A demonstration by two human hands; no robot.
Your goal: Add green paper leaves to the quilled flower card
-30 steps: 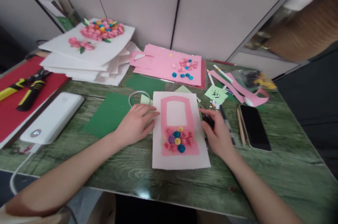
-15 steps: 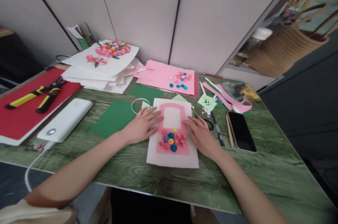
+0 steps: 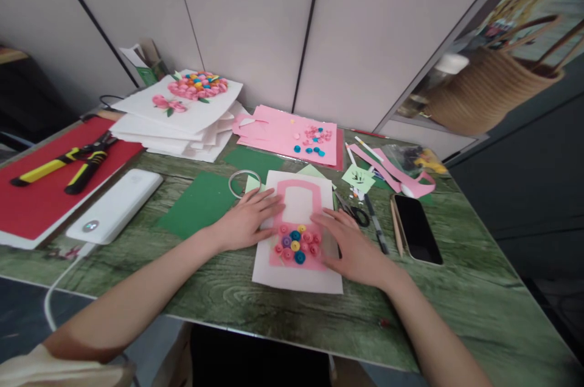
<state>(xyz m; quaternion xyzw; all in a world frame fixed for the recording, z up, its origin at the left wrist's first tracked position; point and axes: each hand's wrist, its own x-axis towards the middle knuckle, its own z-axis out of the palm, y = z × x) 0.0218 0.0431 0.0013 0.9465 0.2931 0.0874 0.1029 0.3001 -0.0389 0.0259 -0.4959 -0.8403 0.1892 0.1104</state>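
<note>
My right hand [image 3: 353, 250] covers the right edge of the card [image 3: 296, 274]; the red sheet [image 3: 27, 204] runs off left; the basket [image 3: 497, 92] is blurred.

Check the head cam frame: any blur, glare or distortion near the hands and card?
Head view: even soft light, only faint shadows; right hand slightly smeared, left hand and card sharp enough; wall seams splay from wide-angle distortion; basket at the top right is blurred.
</note>
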